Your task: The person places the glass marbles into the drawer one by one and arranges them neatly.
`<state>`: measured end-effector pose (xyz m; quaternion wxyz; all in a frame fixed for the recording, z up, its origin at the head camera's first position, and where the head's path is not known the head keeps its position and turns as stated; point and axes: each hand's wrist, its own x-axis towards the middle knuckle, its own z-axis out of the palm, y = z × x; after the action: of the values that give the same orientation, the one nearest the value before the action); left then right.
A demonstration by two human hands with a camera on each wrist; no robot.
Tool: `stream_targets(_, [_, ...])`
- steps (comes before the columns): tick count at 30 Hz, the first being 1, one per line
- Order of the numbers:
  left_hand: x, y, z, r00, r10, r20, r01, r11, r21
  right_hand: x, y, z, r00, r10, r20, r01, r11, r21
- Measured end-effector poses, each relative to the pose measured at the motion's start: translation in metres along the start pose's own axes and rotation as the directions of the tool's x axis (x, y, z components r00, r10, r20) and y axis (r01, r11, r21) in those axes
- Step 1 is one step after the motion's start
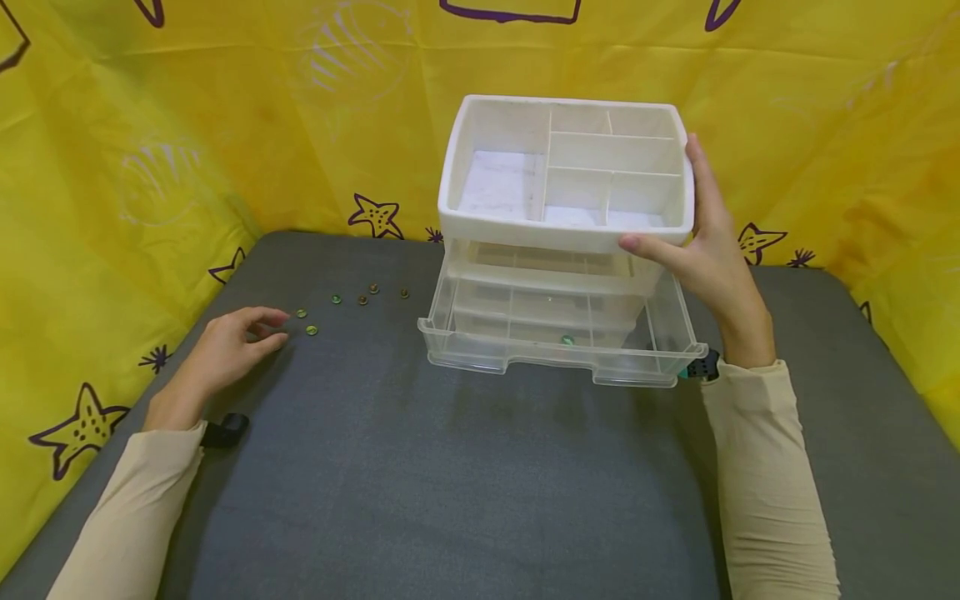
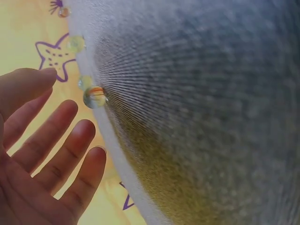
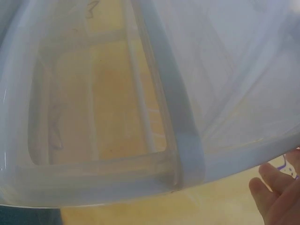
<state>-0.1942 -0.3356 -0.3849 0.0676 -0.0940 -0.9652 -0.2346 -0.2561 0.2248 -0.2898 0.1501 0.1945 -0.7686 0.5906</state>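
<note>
A white plastic drawer organizer (image 1: 562, 233) with a divided top stands at the back of the table. Its clear drawer (image 1: 555, 358) is pulled out at the front, and a green marble (image 1: 567, 340) shows inside. My right hand (image 1: 712, 258) grips the organizer's upper right corner, thumb on the front rim and fingers along the side. On the left, my left hand (image 1: 232, 350) hovers with relaxed, parted fingers and nothing between them. Just past its fingertips lie two yellow-green marbles, the nearer one (image 1: 312, 331) beside the other (image 1: 302, 313). In the left wrist view a marble (image 2: 95, 96) shows beyond the fingers.
Farther right lie a green marble (image 1: 336, 298) and several brownish ones, one of them (image 1: 405, 293) close to the organizer. A dark grey cloth (image 1: 480, 483) covers the table. Yellow patterned fabric (image 1: 300, 108) hangs behind and at both sides.
</note>
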Motion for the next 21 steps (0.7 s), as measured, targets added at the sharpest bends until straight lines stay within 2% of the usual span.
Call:
stream_targets(5, [0.001,-0.006,0.0,1.0,-0.007,0.021,0.007,1.0,0.009,0.0,0.001,0.0,1.0,-0.006,-0.002,0.006,1.0,0.01])
stream_targets(10, [0.003,-0.011,0.0,0.997,-0.018,0.081,0.014,0.999,0.05,0.0,0.001,0.0,1.0,-0.012,-0.005,0.012,1.0,0.0])
stream_targets(21, [0.01,-0.014,-0.002,0.976,-0.045,0.215,0.025,0.995,0.096,0.0,0.001,0.0,1.0,0.0,-0.004,0.0,1.0,0.002])
